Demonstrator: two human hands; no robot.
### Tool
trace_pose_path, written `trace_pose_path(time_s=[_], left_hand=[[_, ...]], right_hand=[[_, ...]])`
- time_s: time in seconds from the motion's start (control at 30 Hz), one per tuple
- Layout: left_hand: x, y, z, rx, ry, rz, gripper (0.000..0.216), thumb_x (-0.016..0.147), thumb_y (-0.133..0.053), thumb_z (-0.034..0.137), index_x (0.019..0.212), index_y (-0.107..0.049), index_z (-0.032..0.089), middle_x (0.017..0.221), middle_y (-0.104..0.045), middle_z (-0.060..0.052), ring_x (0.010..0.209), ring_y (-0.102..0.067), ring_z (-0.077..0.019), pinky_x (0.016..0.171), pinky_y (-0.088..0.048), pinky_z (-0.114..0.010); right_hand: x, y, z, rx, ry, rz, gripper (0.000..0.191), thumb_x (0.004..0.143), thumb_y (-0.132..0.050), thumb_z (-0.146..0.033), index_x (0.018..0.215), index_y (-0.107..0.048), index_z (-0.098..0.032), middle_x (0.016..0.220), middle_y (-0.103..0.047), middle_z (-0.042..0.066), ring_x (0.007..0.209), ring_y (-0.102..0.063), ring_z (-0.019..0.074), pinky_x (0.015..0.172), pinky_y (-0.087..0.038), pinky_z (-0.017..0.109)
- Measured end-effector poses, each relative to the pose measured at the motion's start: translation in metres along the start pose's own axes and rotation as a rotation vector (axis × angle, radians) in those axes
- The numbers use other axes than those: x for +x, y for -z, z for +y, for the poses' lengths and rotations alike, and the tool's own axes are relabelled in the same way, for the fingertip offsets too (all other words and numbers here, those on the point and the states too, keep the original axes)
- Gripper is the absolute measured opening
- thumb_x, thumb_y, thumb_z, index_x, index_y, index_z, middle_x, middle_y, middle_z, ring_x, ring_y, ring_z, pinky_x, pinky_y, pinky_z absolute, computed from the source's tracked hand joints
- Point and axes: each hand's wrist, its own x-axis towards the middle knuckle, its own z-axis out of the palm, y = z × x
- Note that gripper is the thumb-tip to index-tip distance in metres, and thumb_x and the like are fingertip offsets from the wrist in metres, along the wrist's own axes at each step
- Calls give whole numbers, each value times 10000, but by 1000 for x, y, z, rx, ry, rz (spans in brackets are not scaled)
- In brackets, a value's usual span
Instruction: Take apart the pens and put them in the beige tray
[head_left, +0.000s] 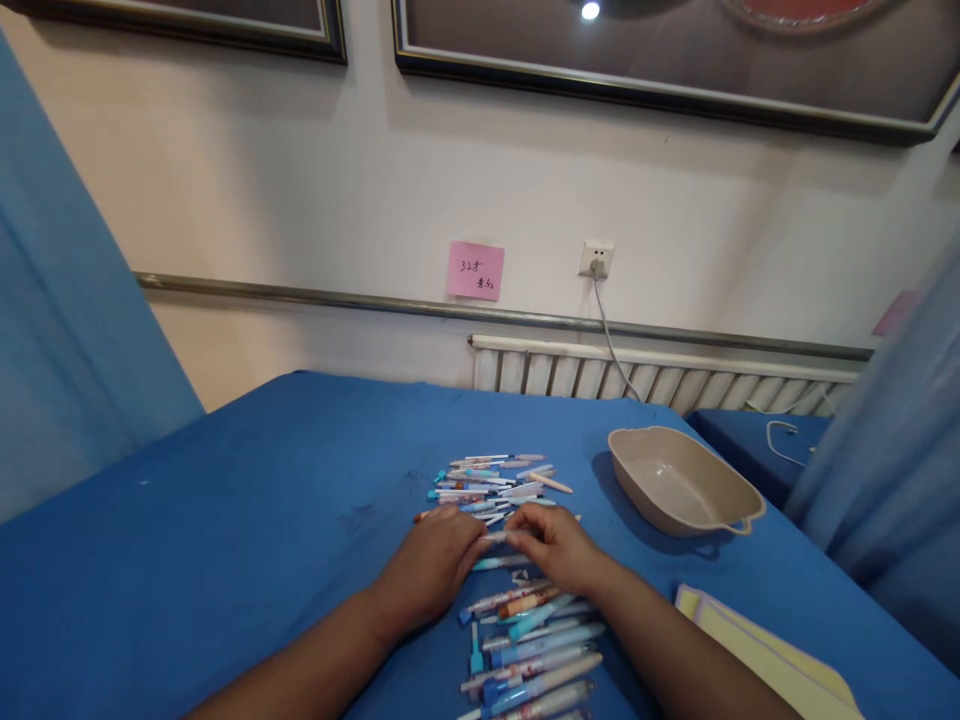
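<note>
My left hand (436, 558) and my right hand (556, 546) meet over the middle of the bed-like blue surface, fingers closed. A short, pale pen (495, 538) spans the gap between them, pinched at each end. Its ends are hidden by my fingers. Beyond my hands lies a row of pen parts (480, 490), with white, teal and pink pieces. Nearer to me, under and beside my right wrist, is a heap of pens (547, 640) in light blue, white and orange. A small teal piece with a thin white stem (476, 655) rests at the heap's left side.
A beige plastic basin (675, 480) stands at the right. Yellow cloths or sheets (765, 650) lie nearer, right of my forearm. Blue cloth (187, 560) covers the table. A radiator (570, 370), a metal rail (337, 297) and blue curtains (67, 300) border it.
</note>
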Motion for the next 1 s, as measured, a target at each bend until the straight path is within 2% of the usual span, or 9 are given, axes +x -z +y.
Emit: trace_pose_path(time_s=[0.07, 0.17, 0.3, 0.47, 0.6, 0.7, 0.8, 0.93, 1.0], left_hand=[[1, 0, 0, 5, 5, -33, 359, 949, -282, 351, 804, -568, 189, 805, -606, -42, 776, -531, -194, 715, -368, -302], [1, 2, 2, -40, 25, -46, 319, 944, -303, 356, 853, -561, 193, 808, -613, -32, 758, -537, -184, 680, -364, -278], [0, 3, 2, -82, 30, -43, 244, 886, -437, 416, 911, -543, 197, 834, -608, -25, 748, -534, -184, 638, -362, -259], [-1, 1, 1, -54, -16, -23, 245, 928, -352, 340, 901, -545, 192, 861, -604, -45, 798, -537, -192, 698, -374, -281], [0, 1, 3, -44, -55, -14, 276, 941, -315, 343, 896, -542, 192, 870, -596, -44, 815, -534, -188, 722, -379, -286], [1, 2, 3, -26, -26, -26, 314, 951, -277, 344, 866, -537, 191, 852, -588, -38, 787, -532, -182, 694, -383, -279], [2, 0, 1, -15, 3, -38, 327, 953, -266, 345, 841, -532, 190, 847, -581, -35, 770, -533, -180, 678, -387, -277], [2, -2, -1, -9, -12, -28, 295, 949, -290, 332, 859, -533, 193, 857, -581, -32, 790, -538, -181, 690, -388, -277], [2, -3, -1, 16, -10, -36, 292, 949, -293, 331, 857, -533, 192, 851, -582, -32, 783, -539, -182, 679, -387, -277]], right_hand=[[1, 1, -1, -13, 25, 33, 105, 724, -593, -153, 816, -611, -200, 758, -605, -15, 694, -533, 128, 628, -410, 219], [1, 0, -3, 36, 10, 28, 166, 687, -592, -109, 825, -599, -202, 778, -597, -16, 684, -530, 126, 622, -417, 220], [1, -1, -5, 115, -30, 7, 73, 728, -595, -189, 799, -584, -198, 743, -589, -21, 661, -530, 126, 616, -419, 228], [0, -2, -5, 210, -55, -16, 158, 763, -598, -309, 867, -574, -192, 706, -590, -23, 615, -532, 117, 572, -416, 220], [0, -3, -6, 206, -103, -82, 259, 852, -465, -382, 728, -568, -179, 577, -560, -26, 472, -479, 98, 487, -383, 216], [1, -3, -7, 199, -48, 7, 113, 757, -600, -297, 791, -577, -192, 701, -594, -15, 628, -541, 123, 573, -418, 223], [2, -3, -4, 275, -25, 67, 267, 697, -661, -274, 928, -544, -208, 829, -604, -7, 727, -559, 135, 643, -433, 235], [2, -4, -1, 284, -128, -25, 212, 827, -499, -383, 784, -558, -184, 600, -556, -27, 494, -486, 103, 500, -384, 223], [2, -4, 0, 263, -109, -18, 183, 805, -532, -353, 750, -569, -183, 593, -549, -28, 512, -486, 106, 509, -383, 223]])
